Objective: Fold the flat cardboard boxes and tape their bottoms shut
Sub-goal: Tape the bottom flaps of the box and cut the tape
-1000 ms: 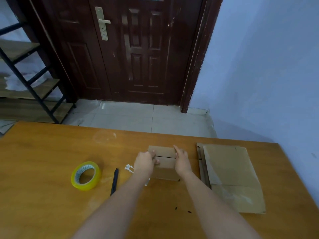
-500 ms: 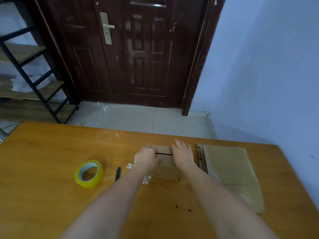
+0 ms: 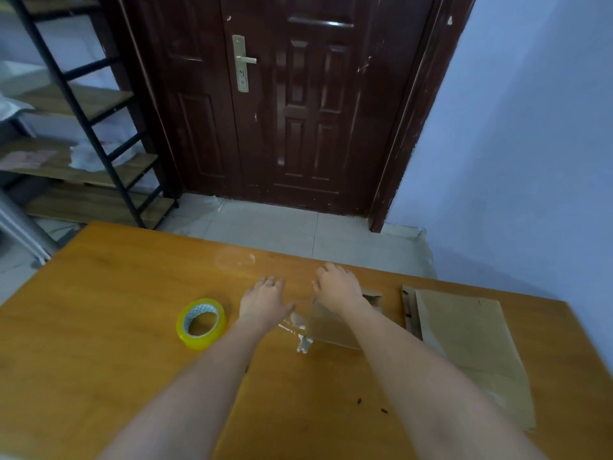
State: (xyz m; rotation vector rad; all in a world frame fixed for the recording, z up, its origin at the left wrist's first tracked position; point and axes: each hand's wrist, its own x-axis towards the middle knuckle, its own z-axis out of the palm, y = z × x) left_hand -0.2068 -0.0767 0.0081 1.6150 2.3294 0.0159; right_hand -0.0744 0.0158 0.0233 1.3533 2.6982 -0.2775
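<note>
Box (image 3: 335, 327) under right hand (image 3: 338, 288); left hand (image 3: 263, 302) beside, open.

Dim, soft, bluish light; wide-angle edge warp.

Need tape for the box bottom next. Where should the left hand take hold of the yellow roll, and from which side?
The tape roll lies flat on the table, core hole facing up, just left of the left hand. Come from above: thumb or fingers into the open core, the rest over the outer rim on the near right side, pinching the ring wall. That side is unobstructed.
</note>
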